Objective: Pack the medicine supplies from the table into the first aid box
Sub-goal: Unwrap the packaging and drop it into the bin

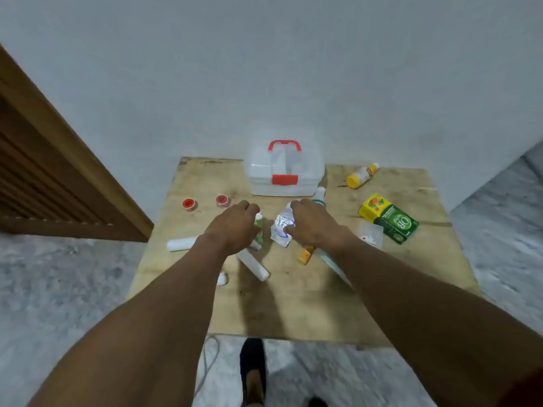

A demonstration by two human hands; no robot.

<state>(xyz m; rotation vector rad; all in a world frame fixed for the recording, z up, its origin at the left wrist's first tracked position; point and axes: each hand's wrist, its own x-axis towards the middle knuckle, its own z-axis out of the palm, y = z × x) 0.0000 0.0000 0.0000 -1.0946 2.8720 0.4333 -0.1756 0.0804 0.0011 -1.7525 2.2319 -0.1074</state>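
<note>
We were right at the start of the packing. The first aid box (283,174) stood beyond both hands at the far side of the table (308,304), its lid down and its red latch (284,179) facing us. As far as we could see through the cloudy plastic, nothing had gone into it.

Our right hand (311,221) grasped a clear packet (280,227), thumb on its face and fingers curled over its far edge. Our left hand (235,223) hung, fingers bent, over a green-and-white pack (259,230). We could not tell whether it had taken hold.

Everything else lay loose:
- Two red tape rolls (189,204) sat beyond and to the left of the left hand.
- A white roll (182,243) lay just left of the left wrist, and a white tube (254,264) lay beside that forearm.
- A small orange box (305,254) peeked out from under the right wrist.
- A white bottle (319,196) lay just beyond the right hand, close to the box.
- To the right of the right hand lay a clear case (371,233), then a yellow carton (374,207) touching a green carton (396,226).
- A yellow bottle (361,175) lay farther off to the right, beside the box.

We judged that the box had to be unlatched first and every item carried across, so almost all the work remained.
</note>
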